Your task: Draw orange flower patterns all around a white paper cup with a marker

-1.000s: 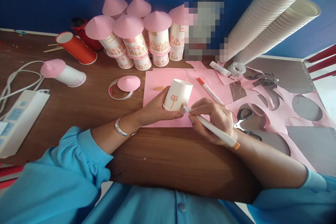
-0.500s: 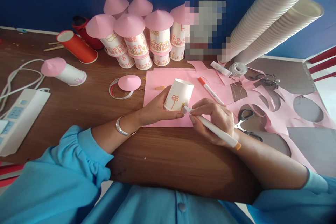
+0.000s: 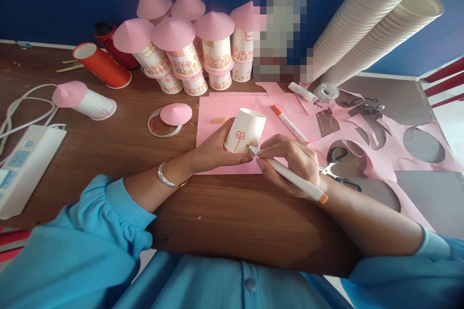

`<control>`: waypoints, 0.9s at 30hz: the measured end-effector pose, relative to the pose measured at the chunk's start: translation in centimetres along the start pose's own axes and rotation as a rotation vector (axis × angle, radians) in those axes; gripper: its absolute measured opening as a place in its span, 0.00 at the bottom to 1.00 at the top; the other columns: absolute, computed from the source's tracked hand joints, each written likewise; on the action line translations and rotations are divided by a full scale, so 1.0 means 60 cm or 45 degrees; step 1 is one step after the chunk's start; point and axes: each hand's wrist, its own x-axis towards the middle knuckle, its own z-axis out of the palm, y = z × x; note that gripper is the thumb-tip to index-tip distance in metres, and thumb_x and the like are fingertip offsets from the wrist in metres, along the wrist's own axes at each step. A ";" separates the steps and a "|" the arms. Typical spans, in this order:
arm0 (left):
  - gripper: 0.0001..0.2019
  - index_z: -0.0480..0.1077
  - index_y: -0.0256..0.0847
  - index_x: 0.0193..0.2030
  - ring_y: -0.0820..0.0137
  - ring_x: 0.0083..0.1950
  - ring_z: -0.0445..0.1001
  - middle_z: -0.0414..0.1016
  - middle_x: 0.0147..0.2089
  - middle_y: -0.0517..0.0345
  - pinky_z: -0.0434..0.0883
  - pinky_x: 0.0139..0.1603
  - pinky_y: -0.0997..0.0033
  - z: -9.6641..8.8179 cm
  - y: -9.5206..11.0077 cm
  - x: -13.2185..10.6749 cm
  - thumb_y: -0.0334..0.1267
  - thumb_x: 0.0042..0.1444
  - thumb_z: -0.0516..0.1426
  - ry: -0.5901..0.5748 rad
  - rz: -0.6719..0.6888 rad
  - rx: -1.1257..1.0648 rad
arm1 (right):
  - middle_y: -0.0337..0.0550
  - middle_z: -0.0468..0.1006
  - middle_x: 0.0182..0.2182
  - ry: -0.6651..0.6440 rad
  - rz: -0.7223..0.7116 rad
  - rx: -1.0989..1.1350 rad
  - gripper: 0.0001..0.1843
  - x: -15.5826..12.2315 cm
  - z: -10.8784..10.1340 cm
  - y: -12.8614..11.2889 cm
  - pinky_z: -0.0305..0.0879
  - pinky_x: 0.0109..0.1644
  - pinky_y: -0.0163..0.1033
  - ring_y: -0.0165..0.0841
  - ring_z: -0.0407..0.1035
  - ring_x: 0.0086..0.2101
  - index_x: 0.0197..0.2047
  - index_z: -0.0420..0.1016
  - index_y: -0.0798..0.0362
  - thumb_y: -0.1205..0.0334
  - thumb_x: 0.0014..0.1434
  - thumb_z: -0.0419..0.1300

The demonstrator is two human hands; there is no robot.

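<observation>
Held in my left hand (image 3: 213,149) is a white paper cup (image 3: 248,128), slightly tilted, with an orange-red flower drawn on its side. The thumb lies along the cup's lower edge; the other fingers are hidden behind it. My right hand (image 3: 292,164) grips a white marker (image 3: 295,179) with an orange end, its tip touching the cup beside a small yellowish drawing. Under both hands lies a pink paper sheet (image 3: 208,142). An orange-capped marker (image 3: 290,123) rests on that sheet, behind my right hand.
Decorated cup towers (image 3: 183,60) with pink cone roofs stand at the back. Tall cup stacks (image 3: 369,19) lean at the right. Scissors (image 3: 331,161), pink paper scraps (image 3: 384,164) and a tape roll (image 3: 326,91) lie right. A power strip (image 3: 32,169) and a red tube (image 3: 105,67) are left.
The marker tip has shifted slightly down and left on the cup, and a little more yellowish line shows there. The whole view has moved slightly; my left hand keeps its hold.
</observation>
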 end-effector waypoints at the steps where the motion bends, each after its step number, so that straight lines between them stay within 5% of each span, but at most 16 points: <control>1: 0.38 0.62 0.43 0.61 0.56 0.56 0.78 0.77 0.55 0.48 0.77 0.51 0.58 0.000 0.000 0.000 0.45 0.48 0.74 0.001 -0.003 -0.003 | 0.39 0.80 0.29 0.005 0.001 0.001 0.08 0.000 0.001 0.000 0.72 0.27 0.34 0.31 0.78 0.27 0.41 0.70 0.49 0.72 0.63 0.61; 27: 0.36 0.62 0.44 0.59 0.57 0.54 0.78 0.77 0.52 0.51 0.77 0.52 0.57 -0.001 0.005 -0.001 0.46 0.47 0.74 -0.027 -0.041 -0.095 | 0.39 0.81 0.29 -0.008 0.031 -0.057 0.09 0.007 -0.008 -0.004 0.74 0.27 0.35 0.32 0.79 0.27 0.39 0.71 0.48 0.73 0.61 0.62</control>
